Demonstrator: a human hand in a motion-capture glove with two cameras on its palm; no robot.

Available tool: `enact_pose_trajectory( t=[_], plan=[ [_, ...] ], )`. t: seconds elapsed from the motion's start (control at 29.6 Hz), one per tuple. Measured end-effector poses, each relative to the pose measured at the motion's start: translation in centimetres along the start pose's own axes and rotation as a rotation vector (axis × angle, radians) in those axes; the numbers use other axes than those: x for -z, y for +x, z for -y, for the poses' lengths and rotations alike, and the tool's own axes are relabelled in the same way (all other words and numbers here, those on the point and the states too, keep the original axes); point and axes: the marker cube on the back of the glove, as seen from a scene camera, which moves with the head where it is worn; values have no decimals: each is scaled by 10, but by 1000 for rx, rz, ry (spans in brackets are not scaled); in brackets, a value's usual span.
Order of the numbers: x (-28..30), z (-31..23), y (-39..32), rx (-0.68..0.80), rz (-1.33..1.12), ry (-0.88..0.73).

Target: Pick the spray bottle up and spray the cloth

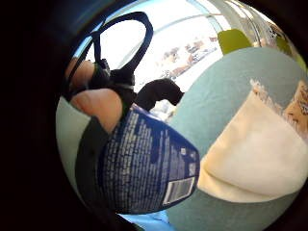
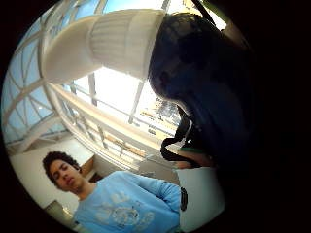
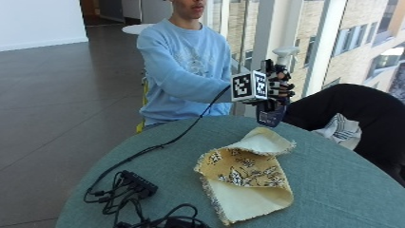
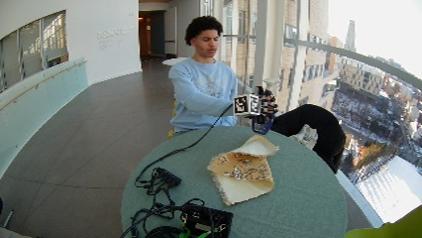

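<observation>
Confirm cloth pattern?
The cloth is yellow with a dark-and-white floral print on one face and plain cream on the other; the outside view shows it best.

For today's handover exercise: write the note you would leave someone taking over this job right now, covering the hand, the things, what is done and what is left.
Right hand: lifted above the table's far edge, fingers curled round the spray bottle, white nozzle at the top.
Cloth: lying folded on the green table, nearer than the bottle and below it, patterned side partly showing.
Done: bottle picked up off the table.
Left: point the nozzle at the cloth and spray. Nothing shows that any spray has landed yet.
</observation>
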Motion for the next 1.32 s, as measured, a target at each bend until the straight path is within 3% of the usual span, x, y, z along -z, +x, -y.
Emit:
enact_pose_trajectory(
  t=[0.37,0.88,1.08,1.32],
  plan=[
    [-41,3,15,22,47,-27],
    [-48,-1,25,29,42,-51],
    [-27,-8,19,30,1,-71],
    [41,-41,14,22,-158,-138]
  ],
)
